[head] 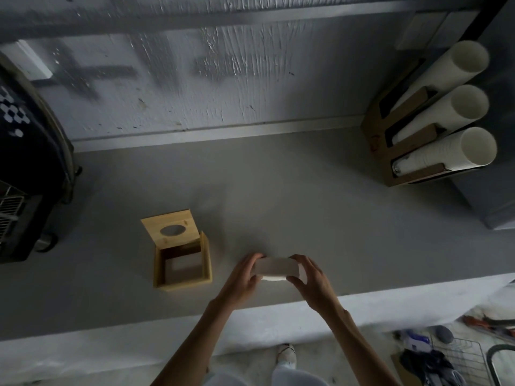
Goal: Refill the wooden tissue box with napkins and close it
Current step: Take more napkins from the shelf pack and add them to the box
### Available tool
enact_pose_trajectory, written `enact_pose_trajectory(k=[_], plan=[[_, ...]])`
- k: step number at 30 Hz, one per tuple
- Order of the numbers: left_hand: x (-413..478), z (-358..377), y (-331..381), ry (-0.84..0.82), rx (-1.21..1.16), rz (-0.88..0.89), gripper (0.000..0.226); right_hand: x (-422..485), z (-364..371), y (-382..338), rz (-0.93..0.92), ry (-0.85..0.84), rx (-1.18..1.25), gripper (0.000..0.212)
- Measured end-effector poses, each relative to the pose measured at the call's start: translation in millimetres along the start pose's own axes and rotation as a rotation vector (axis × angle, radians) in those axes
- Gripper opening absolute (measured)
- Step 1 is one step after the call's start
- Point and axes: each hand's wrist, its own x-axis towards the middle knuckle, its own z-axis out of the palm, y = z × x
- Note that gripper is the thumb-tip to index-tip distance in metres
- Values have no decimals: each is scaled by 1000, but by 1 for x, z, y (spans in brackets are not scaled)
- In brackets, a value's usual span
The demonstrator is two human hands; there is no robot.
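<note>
The wooden tissue box [182,270] stands on the grey counter [306,218] left of centre, its inside bare. Its lid [171,228], with an oval hole, is tipped up and back at the far side. To the right of the box, near the counter's front edge, both hands hold a white stack of napkins [277,268]. My left hand [245,277] grips the stack's left end. At the opposite end my right hand [309,280] does the same. The stack sits just above or on the counter; I cannot tell which.
A cardboard holder [390,151] with three tubes of white paper cups [446,107] stands at the back right. A dark appliance [25,162] fills the left edge. A rough grey wall [195,79] backs the counter. A wire basket [459,358] with clutter sits on the floor at lower right.
</note>
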Motion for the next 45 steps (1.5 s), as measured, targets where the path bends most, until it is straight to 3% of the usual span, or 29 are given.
enact_pose_trajectory(k=[8, 11, 15, 19, 21, 23, 24, 26, 29, 33, 36, 39, 45], plan=[[-1, 6, -4, 0, -39, -6, 38, -3, 0, 5, 37, -82, -40, 49], [-2, 6, -7, -6, -156, -102, 42, -4, 2, 9, 58, -77, -5, 51], [0, 2, -9, 98, -518, -281, 27, -4, 1, 11, 161, 13, 315, 44], [4, -5, -5, 84, -655, -375, 27, -1, -7, 3, 292, 60, 623, 30], [4, -7, 3, 4, -687, -431, 38, 1, -7, 1, 280, 53, 631, 25], [6, -5, 8, -51, -695, -491, 75, 2, -5, 0, 283, 39, 649, 25], [6, -5, 13, -80, -662, -488, 86, 3, -4, 0, 295, 36, 650, 26], [7, -4, 15, -133, -559, -421, 80, 1, -4, 3, 316, 27, 652, 30], [7, -1, 10, -194, -609, -376, 91, -5, -6, 3, 323, 0, 669, 33], [-3, 0, 13, -129, -483, -286, 69, -15, -10, 7, 302, -19, 627, 35], [-9, 3, 13, 1, -236, -66, 46, -20, -9, 7, 256, 32, 505, 44], [-13, 10, 11, 76, -115, 66, 40, -25, -3, 3, 224, 120, 381, 43], [-16, 27, 15, -78, -194, -66, 63, -31, 13, 1, 181, 62, 332, 70]])
